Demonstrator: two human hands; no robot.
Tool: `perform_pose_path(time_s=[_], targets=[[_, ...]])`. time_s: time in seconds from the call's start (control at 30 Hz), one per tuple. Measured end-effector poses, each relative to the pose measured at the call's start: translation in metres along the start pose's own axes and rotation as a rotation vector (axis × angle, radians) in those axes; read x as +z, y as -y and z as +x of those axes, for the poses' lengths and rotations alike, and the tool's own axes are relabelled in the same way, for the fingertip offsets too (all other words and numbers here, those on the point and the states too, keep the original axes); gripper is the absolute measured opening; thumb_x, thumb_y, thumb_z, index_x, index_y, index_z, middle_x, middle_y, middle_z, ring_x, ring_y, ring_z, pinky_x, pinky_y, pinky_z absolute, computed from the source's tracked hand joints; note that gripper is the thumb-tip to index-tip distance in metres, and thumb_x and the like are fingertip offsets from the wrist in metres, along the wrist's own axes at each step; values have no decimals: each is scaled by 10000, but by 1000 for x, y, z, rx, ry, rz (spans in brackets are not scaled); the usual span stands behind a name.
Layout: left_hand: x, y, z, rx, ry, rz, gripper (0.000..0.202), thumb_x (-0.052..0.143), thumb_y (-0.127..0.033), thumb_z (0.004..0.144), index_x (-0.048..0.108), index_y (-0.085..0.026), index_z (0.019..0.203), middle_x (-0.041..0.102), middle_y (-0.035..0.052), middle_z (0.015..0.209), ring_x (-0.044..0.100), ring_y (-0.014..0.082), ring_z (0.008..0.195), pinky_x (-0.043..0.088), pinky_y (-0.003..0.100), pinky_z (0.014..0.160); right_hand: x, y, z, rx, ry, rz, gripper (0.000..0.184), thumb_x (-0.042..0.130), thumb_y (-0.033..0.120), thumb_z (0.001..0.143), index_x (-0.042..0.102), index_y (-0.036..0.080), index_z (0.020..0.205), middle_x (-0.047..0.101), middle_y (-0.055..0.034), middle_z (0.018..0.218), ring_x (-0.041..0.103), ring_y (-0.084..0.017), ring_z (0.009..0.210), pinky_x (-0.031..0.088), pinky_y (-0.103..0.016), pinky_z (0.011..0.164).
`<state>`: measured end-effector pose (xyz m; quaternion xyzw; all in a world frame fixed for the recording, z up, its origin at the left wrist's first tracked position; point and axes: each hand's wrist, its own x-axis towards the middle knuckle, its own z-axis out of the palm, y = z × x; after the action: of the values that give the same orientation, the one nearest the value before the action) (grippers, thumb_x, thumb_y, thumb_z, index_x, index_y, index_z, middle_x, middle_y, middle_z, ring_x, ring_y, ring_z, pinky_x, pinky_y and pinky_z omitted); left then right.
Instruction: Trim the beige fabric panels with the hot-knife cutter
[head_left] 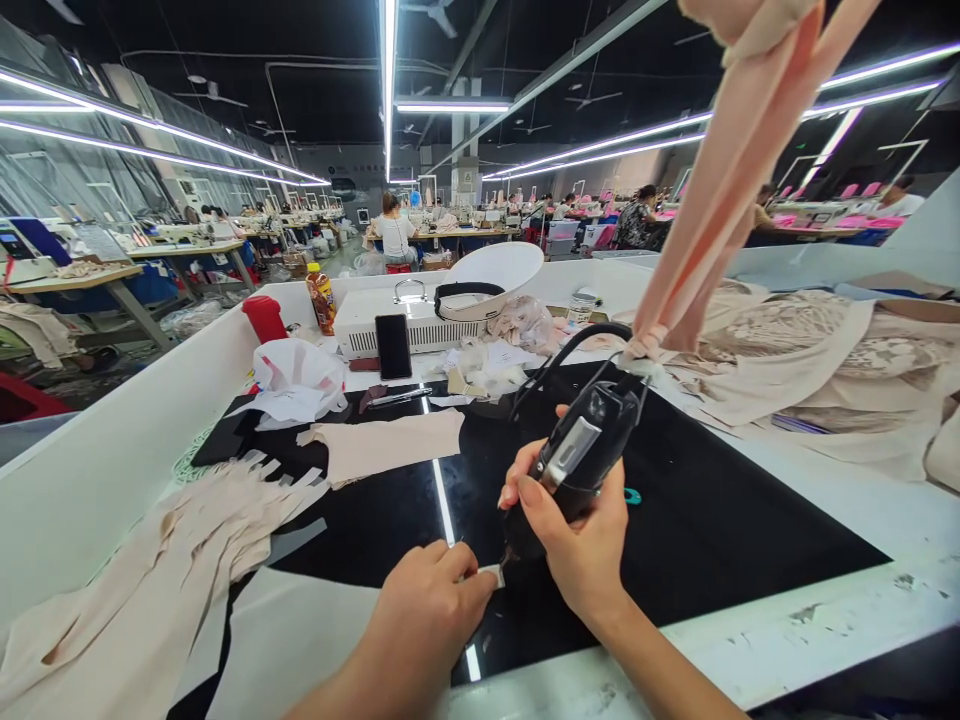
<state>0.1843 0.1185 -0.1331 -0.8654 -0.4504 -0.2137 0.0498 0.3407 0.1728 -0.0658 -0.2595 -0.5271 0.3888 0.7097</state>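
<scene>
My right hand (581, 530) is wrapped around a black corded hand tool (585, 440) with a metal plate on its side. Its nose tilts down to the left, and its upper end is tied to a hanging strip of pink fabric (709, 190). Closed in a pinch, my left hand (431, 610) holds a small whitish strip (491, 575) at the tool's tip. Both hands are over a glossy black board (712, 520). A beige fabric panel (394, 445) lies beyond my left hand, and a pale fabric piece (292, 630) is to its left.
Beige fabric strips (172, 540) pile up at left, and stacked fabric (810, 350) lies at right. Behind the board are a phone (394, 347), a white plastic bag (296, 380), a bottle (321, 300) and a white box (367, 325). People sit at sewing tables farther back.
</scene>
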Motion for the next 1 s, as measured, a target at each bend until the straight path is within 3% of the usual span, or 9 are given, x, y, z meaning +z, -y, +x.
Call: perform_pose_path(time_s=[0.13,0.33,0.5,0.67,0.77,0.87,1.0], targets=[[-6,3,-7,25,0,-14,188,569,-77,972,686,-216,927,643,0,832,612,179,690,475,305,605,0,0,-1,5,-1,-6,467,762,138,857,523,315,1218,683,68,806,636,-107,567,577,-223,561],[-18,4,-18,-3,23,-50,176,535,-87,998,673,-184,948,633,18,838,629,183,725,529,298,639,-1,2,-2,-17,6,-39,321,760,142,866,532,299,1028,687,63,813,650,-106,580,580,-222,578],[-17,2,-23,-9,34,-53,180,520,-112,1017,662,-190,936,637,19,842,626,182,712,537,304,637,-3,2,-2,-22,-7,-63,335,759,132,845,540,294,1042,699,63,816,661,-102,579,601,-226,591],[-17,2,-23,-36,20,-101,139,613,-70,934,664,-193,971,661,34,955,643,193,788,563,312,690,-3,4,-2,-31,1,-56,345,745,102,837,540,291,1040,704,67,818,668,-100,584,598,-219,577],[-20,3,-23,-78,27,-136,230,723,-62,856,669,-196,1036,667,45,1072,653,214,873,580,336,751,-3,5,-1,-35,-2,-56,348,743,98,832,542,290,1040,706,74,820,672,-96,579,596,-210,577],[-24,3,-24,-115,75,-153,317,796,-71,812,673,-201,1074,665,31,1046,650,220,863,581,350,748,-3,4,0,-43,-2,-66,328,744,111,838,542,286,1028,697,76,819,670,-97,575,597,-217,576],[-25,2,-24,-135,122,-162,241,746,-72,864,683,-208,1052,652,12,961,640,206,819,559,332,710,-4,4,-1,-42,0,-76,310,746,125,845,539,283,1015,687,71,824,665,-102,582,594,-222,571]])
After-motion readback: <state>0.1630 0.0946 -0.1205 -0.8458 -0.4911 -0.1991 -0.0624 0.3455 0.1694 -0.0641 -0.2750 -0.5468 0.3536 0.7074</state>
